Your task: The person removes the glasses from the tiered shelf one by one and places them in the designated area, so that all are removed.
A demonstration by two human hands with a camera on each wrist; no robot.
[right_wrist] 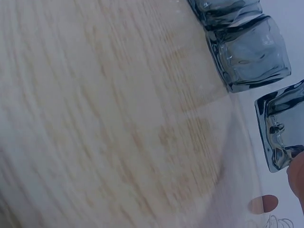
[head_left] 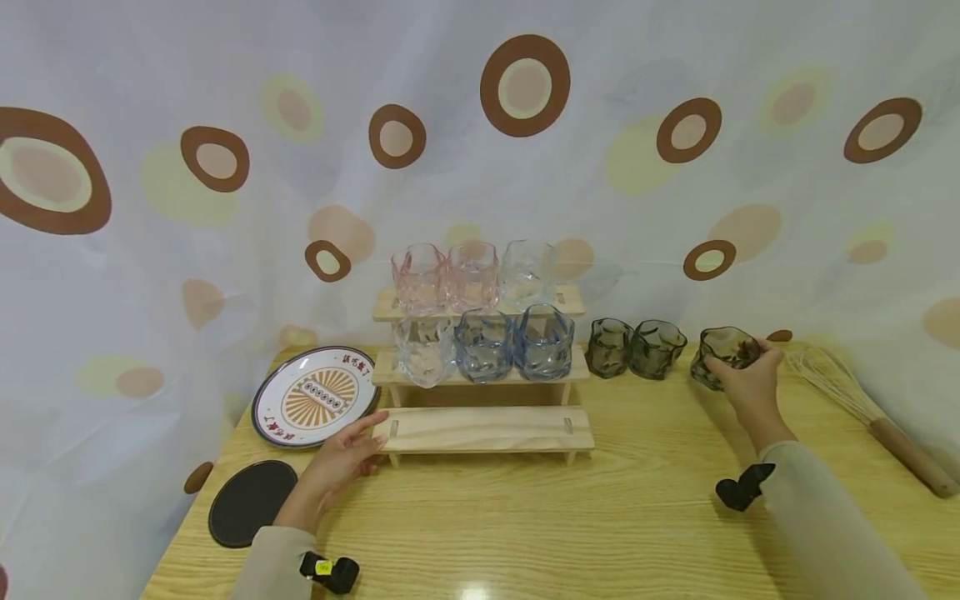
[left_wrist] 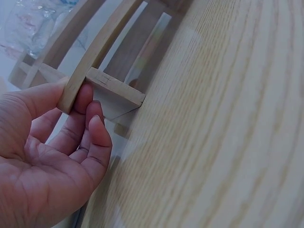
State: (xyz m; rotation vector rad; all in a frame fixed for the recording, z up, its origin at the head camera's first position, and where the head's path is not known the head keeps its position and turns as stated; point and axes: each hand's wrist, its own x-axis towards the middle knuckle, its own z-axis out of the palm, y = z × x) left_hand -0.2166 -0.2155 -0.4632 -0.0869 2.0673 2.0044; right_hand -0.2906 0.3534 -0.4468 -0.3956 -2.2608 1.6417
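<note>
Six glasses point(head_left: 483, 346) share one rack point(head_left: 480, 429) the left hand point(head_left: 341, 462) pinches; right hand point(head_left: 750, 392) grips one smoky tumbler point(head_left: 724, 346) of three.

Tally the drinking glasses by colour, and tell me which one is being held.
Pink glasses: 2
Clear glasses: 2
Blue glasses: 2
Smoky glasses: 3, one in the right hand
Total: 9

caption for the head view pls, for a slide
Left hand grips the bottom wooden shelf, six glasses stand on the upper shelves, and the right hand holds a dark glass.
</note>
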